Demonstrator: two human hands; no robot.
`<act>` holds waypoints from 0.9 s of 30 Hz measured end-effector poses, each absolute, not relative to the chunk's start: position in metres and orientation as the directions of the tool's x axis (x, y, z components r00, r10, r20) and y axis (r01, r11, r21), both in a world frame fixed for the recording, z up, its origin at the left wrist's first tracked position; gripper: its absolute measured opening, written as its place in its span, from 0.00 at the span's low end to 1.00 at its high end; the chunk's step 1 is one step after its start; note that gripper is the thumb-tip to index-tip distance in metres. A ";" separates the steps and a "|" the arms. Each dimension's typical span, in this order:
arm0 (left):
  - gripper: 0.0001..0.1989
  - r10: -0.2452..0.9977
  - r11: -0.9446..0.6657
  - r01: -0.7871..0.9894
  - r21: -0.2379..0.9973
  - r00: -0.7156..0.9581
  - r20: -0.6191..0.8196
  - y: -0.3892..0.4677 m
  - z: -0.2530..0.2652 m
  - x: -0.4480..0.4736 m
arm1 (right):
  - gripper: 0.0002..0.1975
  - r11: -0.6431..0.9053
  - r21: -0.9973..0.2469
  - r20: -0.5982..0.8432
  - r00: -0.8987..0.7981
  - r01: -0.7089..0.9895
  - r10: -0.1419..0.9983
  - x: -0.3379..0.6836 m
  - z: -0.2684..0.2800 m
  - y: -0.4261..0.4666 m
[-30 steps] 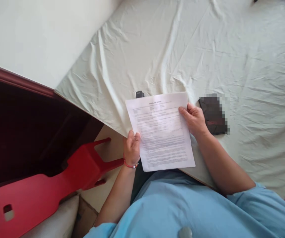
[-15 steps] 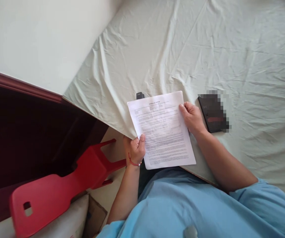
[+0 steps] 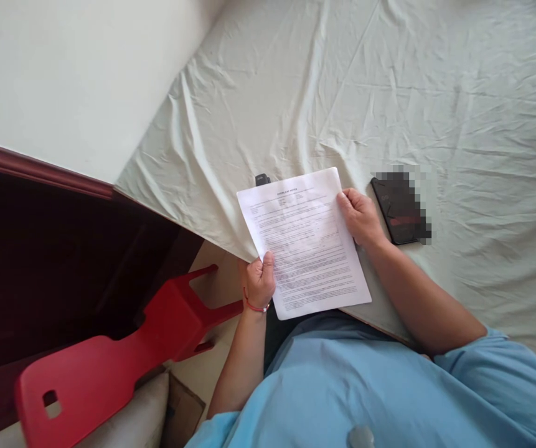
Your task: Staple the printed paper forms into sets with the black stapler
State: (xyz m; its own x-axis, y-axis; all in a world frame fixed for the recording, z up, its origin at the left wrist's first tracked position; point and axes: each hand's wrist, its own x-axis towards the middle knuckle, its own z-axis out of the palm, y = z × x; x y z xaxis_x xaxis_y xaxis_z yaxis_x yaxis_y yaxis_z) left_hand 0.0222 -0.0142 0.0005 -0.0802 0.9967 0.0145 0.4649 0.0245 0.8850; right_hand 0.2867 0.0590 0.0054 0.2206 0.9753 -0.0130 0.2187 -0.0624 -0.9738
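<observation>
A printed sheet of paper (image 3: pixel 302 249), dense with small text under a short heading, is held up over the near edge of the cloth-covered table. My left hand (image 3: pixel 261 280), with a red string bracelet at the wrist, pinches its left edge, thumb on top. On the upper right edge my right hand (image 3: pixel 360 214) grips the paper, thumb over the front and the other fingers mostly behind. Whether there is more than one sheet, I cannot tell. Behind the top left corner a small black object (image 3: pixel 262 180) pokes out, mostly hidden by the paper.
A dark phone-like slab (image 3: pixel 398 211), partly pixelated, lies on the wrinkled pale tablecloth (image 3: pixel 389 112) right of my right hand. At the lower left stands a red plastic chair (image 3: pixel 81 386), with a pale sack (image 3: pixel 141 417) and a cardboard box (image 3: pixel 183 404) by it.
The paper has tilted slightly, its top edge shifting a little up and left. Both hands keep their hold, and the view has shifted slightly.
</observation>
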 end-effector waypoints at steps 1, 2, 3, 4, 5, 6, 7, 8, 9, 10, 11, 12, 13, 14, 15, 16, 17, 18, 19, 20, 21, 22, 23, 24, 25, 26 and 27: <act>0.30 0.996 0.024 0.466 0.885 -0.085 0.017 -0.014 0.001 0.023 | 0.17 -0.063 -0.972 -0.012 0.222 0.226 0.975 0.287 0.005 0.059; 0.30 0.996 0.025 0.465 0.885 -0.088 0.018 -0.014 0.002 0.024 | 0.17 -0.065 -0.970 -0.012 0.222 0.234 0.975 0.287 0.006 0.059; 0.30 0.996 0.024 0.465 0.885 -0.090 0.020 -0.014 0.002 0.024 | 0.17 -0.068 -0.968 -0.013 0.221 0.243 0.975 0.287 0.006 0.059; 0.29 0.996 0.023 0.467 0.884 -0.090 0.022 -0.013 0.003 0.025 | 0.17 -0.072 -0.965 -0.016 0.220 0.250 0.975 0.286 0.006 0.059; 0.29 0.996 0.020 0.470 0.882 -0.090 0.025 -0.013 0.003 0.025 | 0.16 -0.076 -0.964 -0.020 0.219 0.254 0.976 0.286 0.007 0.059; 0.29 0.995 0.018 0.474 0.881 -0.092 0.029 -0.013 0.004 0.025 | 0.16 -0.080 -0.964 -0.024 0.217 0.254 0.976 0.286 0.007 0.059; 0.29 0.995 0.018 0.477 0.879 -0.094 0.031 -0.013 0.004 0.025 | 0.17 -0.083 -0.964 -0.027 0.217 0.252 0.976 0.286 0.007 0.059; 0.29 0.995 0.018 0.480 0.877 -0.096 0.032 -0.013 0.004 0.025 | 0.17 -0.083 -0.965 -0.028 0.217 0.250 0.976 0.286 0.007 0.059; 0.30 0.995 0.019 0.479 0.878 -0.097 0.031 -0.014 0.004 0.025 | 0.17 -0.082 -0.965 -0.026 0.217 0.251 0.976 0.287 0.007 0.060; 0.30 0.995 0.021 0.475 0.880 -0.098 0.029 -0.014 0.004 0.025 | 0.17 -0.078 -0.964 -0.021 0.217 0.255 0.976 0.287 0.007 0.060; 0.30 0.995 0.024 0.471 0.882 -0.098 0.026 -0.014 0.003 0.024 | 0.18 -0.073 -0.963 -0.015 0.216 0.261 0.976 0.287 0.007 0.060; 0.30 0.995 0.029 0.466 0.884 -0.100 0.020 -0.015 0.002 0.024 | 0.18 -0.068 -0.961 -0.009 0.214 0.269 0.977 0.287 0.007 0.061; 0.30 0.995 0.037 0.462 0.886 -0.102 0.012 -0.015 0.001 0.023 | 0.18 -0.064 -0.959 -0.004 0.213 0.277 0.977 0.287 0.007 0.061; 0.30 0.995 0.045 0.458 0.888 -0.104 0.003 -0.015 0.000 0.022 | 0.18 -0.060 -0.956 0.001 0.210 0.287 0.978 0.287 0.007 0.061; 0.30 0.994 0.054 0.458 0.887 -0.107 -0.006 -0.015 -0.001 0.022 | 0.18 -0.057 -0.953 0.006 0.207 0.298 0.978 0.287 0.007 0.061; 0.30 0.994 0.063 0.462 0.884 -0.109 -0.014 -0.015 -0.002 0.021 | 0.17 -0.053 -0.950 0.011 0.204 0.309 0.979 0.287 0.007 0.061; 0.30 0.994 0.070 0.468 0.881 -0.111 -0.020 -0.014 -0.002 0.021 | 0.17 -0.049 -0.947 0.018 0.202 0.319 0.979 0.287 0.007 0.061; 0.31 0.993 0.075 0.474 0.877 -0.112 -0.024 -0.014 -0.002 0.020 | 0.16 -0.043 -0.944 0.024 0.199 0.327 0.980 0.287 0.007 0.061; 0.31 0.993 0.076 0.477 0.875 -0.111 -0.026 -0.014 -0.001 0.021 | 0.16 -0.038 -0.942 0.029 0.196 0.332 0.980 0.286 0.007 0.061; 0.31 0.994 0.074 0.479 0.875 -0.109 -0.024 -0.014 -0.001 0.021 | 0.16 -0.035 -0.942 0.032 0.194 0.333 0.981 0.286 0.006 0.061; 0.30 0.994 0.069 0.477 0.876 -0.107 -0.021 -0.013 0.000 0.021 | 0.16 -0.033 -0.943 0.033 0.192 0.332 0.981 0.286 0.006 0.061; 0.30 0.994 0.064 0.474 0.878 -0.105 -0.016 -0.013 0.001 0.021 | 0.16 -0.032 -0.944 0.033 0.190 0.330 0.981 0.286 0.005 0.061; 0.30 0.995 0.059 0.472 0.880 -0.103 -0.012 -0.013 0.001 0.022 | 0.16 -0.032 -0.945 0.032 0.189 0.326 0.981 0.286 0.005 0.061; 0.30 0.995 0.056 0.471 0.880 -0.102 -0.009 -0.014 0.001 0.022 | 0.17 -0.031 -0.946 0.032 0.190 0.324 0.981 0.286 0.005 0.062; 0.30 0.995 0.055 0.471 0.881 -0.103 -0.007 -0.014 0.000 0.022 | 0.18 -0.031 -0.946 0.033 0.191 0.322 0.981 0.286 0.005 0.062; 0.29 0.995 0.055 0.469 0.881 -0.103 -0.007 -0.014 0.000 0.021 | 0.18 -0.031 -0.947 0.033 0.192 0.321 0.981 0.286 0.004 0.062; 0.29 0.995 0.055 0.466 0.883 -0.103 -0.008 -0.014 -0.001 0.021 | 0.19 -0.032 -0.946 0.032 0.194 0.321 0.981 0.286 0.004 0.062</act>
State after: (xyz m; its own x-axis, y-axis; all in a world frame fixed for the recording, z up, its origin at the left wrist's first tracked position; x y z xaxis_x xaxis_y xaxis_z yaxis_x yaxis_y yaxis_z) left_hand 0.0211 -0.0137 -0.0013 -0.1030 0.9946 -0.0077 0.4658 0.0551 0.8832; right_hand 0.2859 0.0619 0.0041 0.1938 0.9805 0.0321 0.3212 -0.0325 -0.9464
